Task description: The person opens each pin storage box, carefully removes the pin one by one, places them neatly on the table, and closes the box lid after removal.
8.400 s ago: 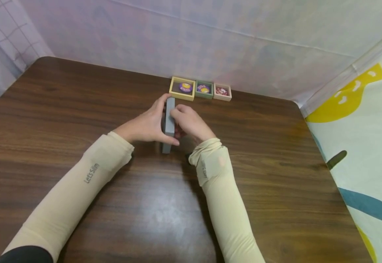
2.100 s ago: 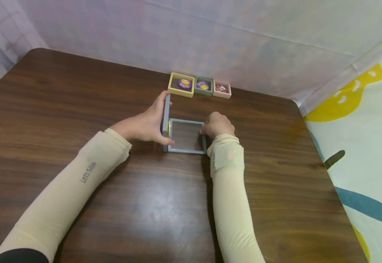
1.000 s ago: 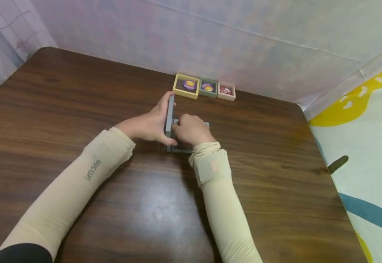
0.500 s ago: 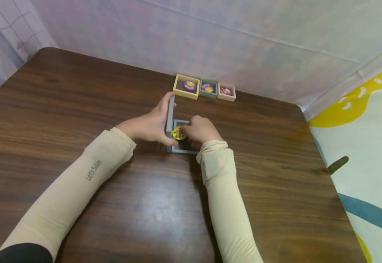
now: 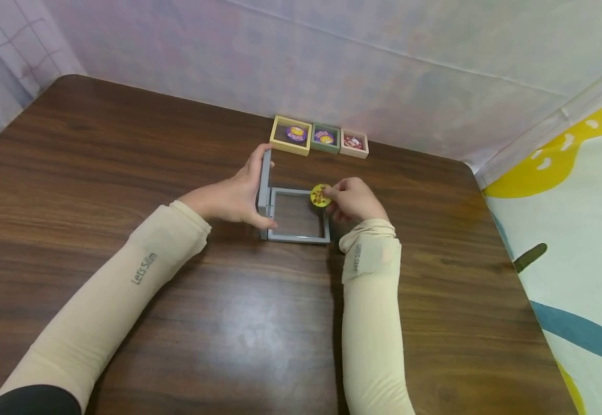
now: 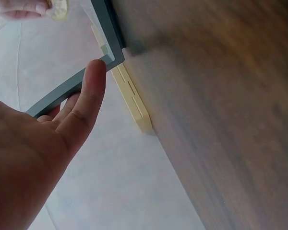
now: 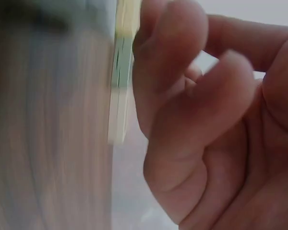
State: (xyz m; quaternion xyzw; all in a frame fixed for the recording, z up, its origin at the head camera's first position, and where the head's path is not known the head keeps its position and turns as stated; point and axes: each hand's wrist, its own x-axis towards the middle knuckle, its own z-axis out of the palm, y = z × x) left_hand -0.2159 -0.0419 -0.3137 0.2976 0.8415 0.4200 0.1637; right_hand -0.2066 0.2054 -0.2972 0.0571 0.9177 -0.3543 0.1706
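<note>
A grey hinged display frame (image 5: 301, 238) with clear film panes stands opened on the table, one half flat and the other upright. My left hand (image 5: 233, 196) grips the upright half by its edges, thumb at the near side and fingers at the far side. In the left wrist view, the fingers curl round a dark grey bar (image 6: 62, 91) of it. Between thumb and fingers, my right hand (image 5: 356, 202) pinches a round yellow badge (image 5: 320, 196) with a dark pattern, held over the far right corner of the flat half. In the right wrist view the badge is hidden behind the fingers.
Against the back wall cloth stand three smaller frames in a row: yellow (image 5: 290, 144), green (image 5: 325, 139) and pale pink (image 5: 354, 143), each with a round badge inside. The brown wooden table (image 5: 186, 346) ends at a patterned curtain (image 5: 580, 242) on the right.
The right hand has taken the yellow badge from beside the upright half and moved it right, across the flat half. The left hand keeps its hold on the frame, which was closed at first.
</note>
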